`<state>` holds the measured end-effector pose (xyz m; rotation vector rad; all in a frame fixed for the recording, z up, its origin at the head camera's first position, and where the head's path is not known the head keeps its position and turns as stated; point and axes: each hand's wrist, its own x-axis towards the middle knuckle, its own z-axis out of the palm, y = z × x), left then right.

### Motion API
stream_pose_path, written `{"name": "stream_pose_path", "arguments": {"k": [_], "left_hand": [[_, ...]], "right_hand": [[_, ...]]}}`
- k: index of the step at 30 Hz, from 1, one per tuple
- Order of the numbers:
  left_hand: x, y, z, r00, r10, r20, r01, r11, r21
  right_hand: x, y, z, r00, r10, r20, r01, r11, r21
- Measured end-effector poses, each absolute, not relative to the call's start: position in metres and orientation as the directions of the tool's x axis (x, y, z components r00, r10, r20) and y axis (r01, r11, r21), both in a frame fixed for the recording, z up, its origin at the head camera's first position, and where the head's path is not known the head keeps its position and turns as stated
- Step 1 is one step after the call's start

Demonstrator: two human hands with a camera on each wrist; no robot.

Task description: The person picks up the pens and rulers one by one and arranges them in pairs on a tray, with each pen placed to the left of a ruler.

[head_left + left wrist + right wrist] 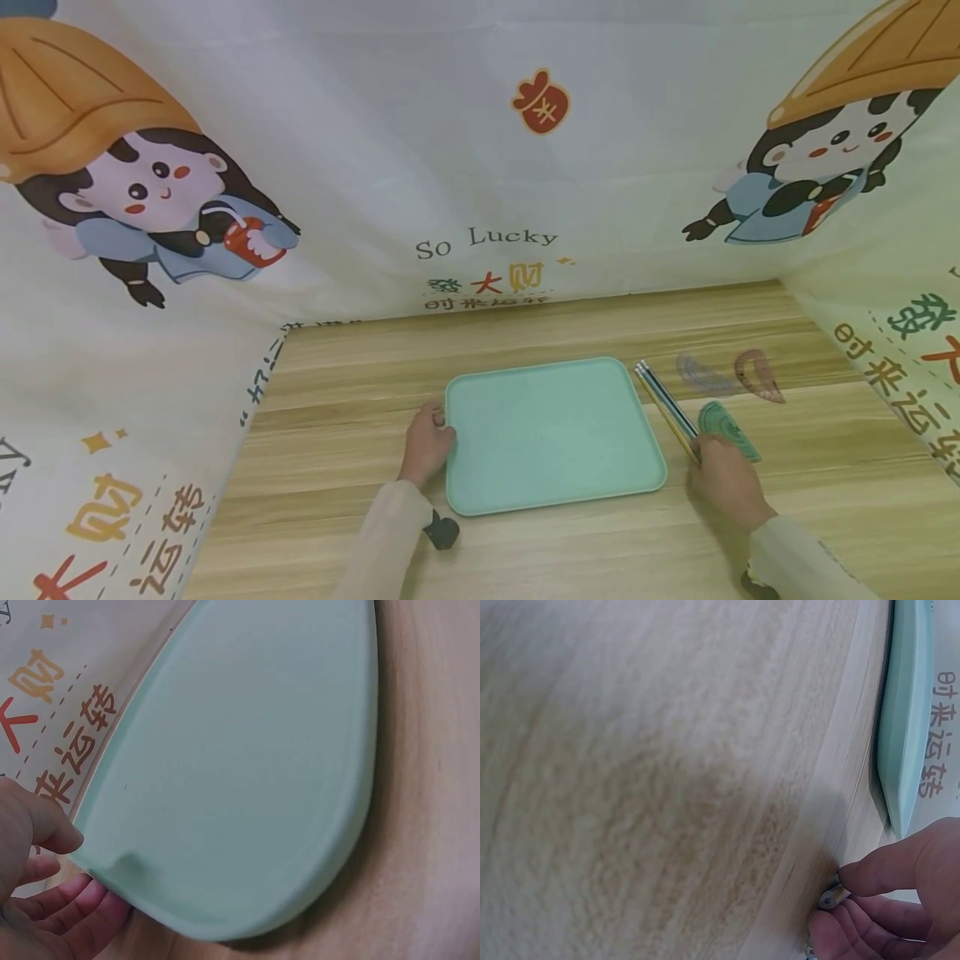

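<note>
A mint-green tray (551,437) lies on the wooden table. At its left edge my left hand (427,446) grips the rim, thumb on top; in the left wrist view the fingers (97,907) reach to the underside. Right of the tray, my right hand (727,479) holds a few slim pencils (667,404), one of them yellow, pointing away with pale far ends. A near pencil end (831,897) shows between thumb and fingers in the right wrist view. Just beyond that hand lies a green protractor (727,427), partly covered by it.
Farther back on the right lie a reddish protractor (757,375) and a clear bluish one (703,375). A printed white cloth (360,167) rises along the table's back, left and right sides. Bare wood (330,417) shows left of the tray.
</note>
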<state>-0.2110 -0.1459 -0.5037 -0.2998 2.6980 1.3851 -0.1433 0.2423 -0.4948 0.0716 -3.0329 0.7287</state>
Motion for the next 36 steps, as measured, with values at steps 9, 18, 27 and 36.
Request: {"name": "stream_pose_path", "arguments": {"k": [9, 18, 27, 36], "left_hand": [[-0.208, -0.147, -0.506, -0.977, -0.120, -0.177, -0.214, 0.577, 0.788], [-0.210, -0.150, -0.514, -0.979, -0.128, -0.157, -0.202, 0.568, 0.798], [-0.210, -0.151, -0.515, -0.978, -0.137, -0.160, -0.209, 0.549, 0.810], [-0.209, -0.152, -0.517, -0.978, -0.141, -0.156, -0.209, 0.554, 0.806]], "right_hand": [[-0.145, 0.244, -0.494, -0.999, -0.044, -0.001, -0.038, 0.873, -0.486], [-0.148, 0.244, -0.493, -0.997, -0.033, -0.070, 0.007, 0.867, -0.498], [-0.150, 0.247, -0.488, -0.987, -0.040, -0.153, 0.047, 0.851, -0.523], [-0.151, 0.247, -0.489, -0.986, -0.042, -0.161, 0.061, 0.810, -0.583]]}}
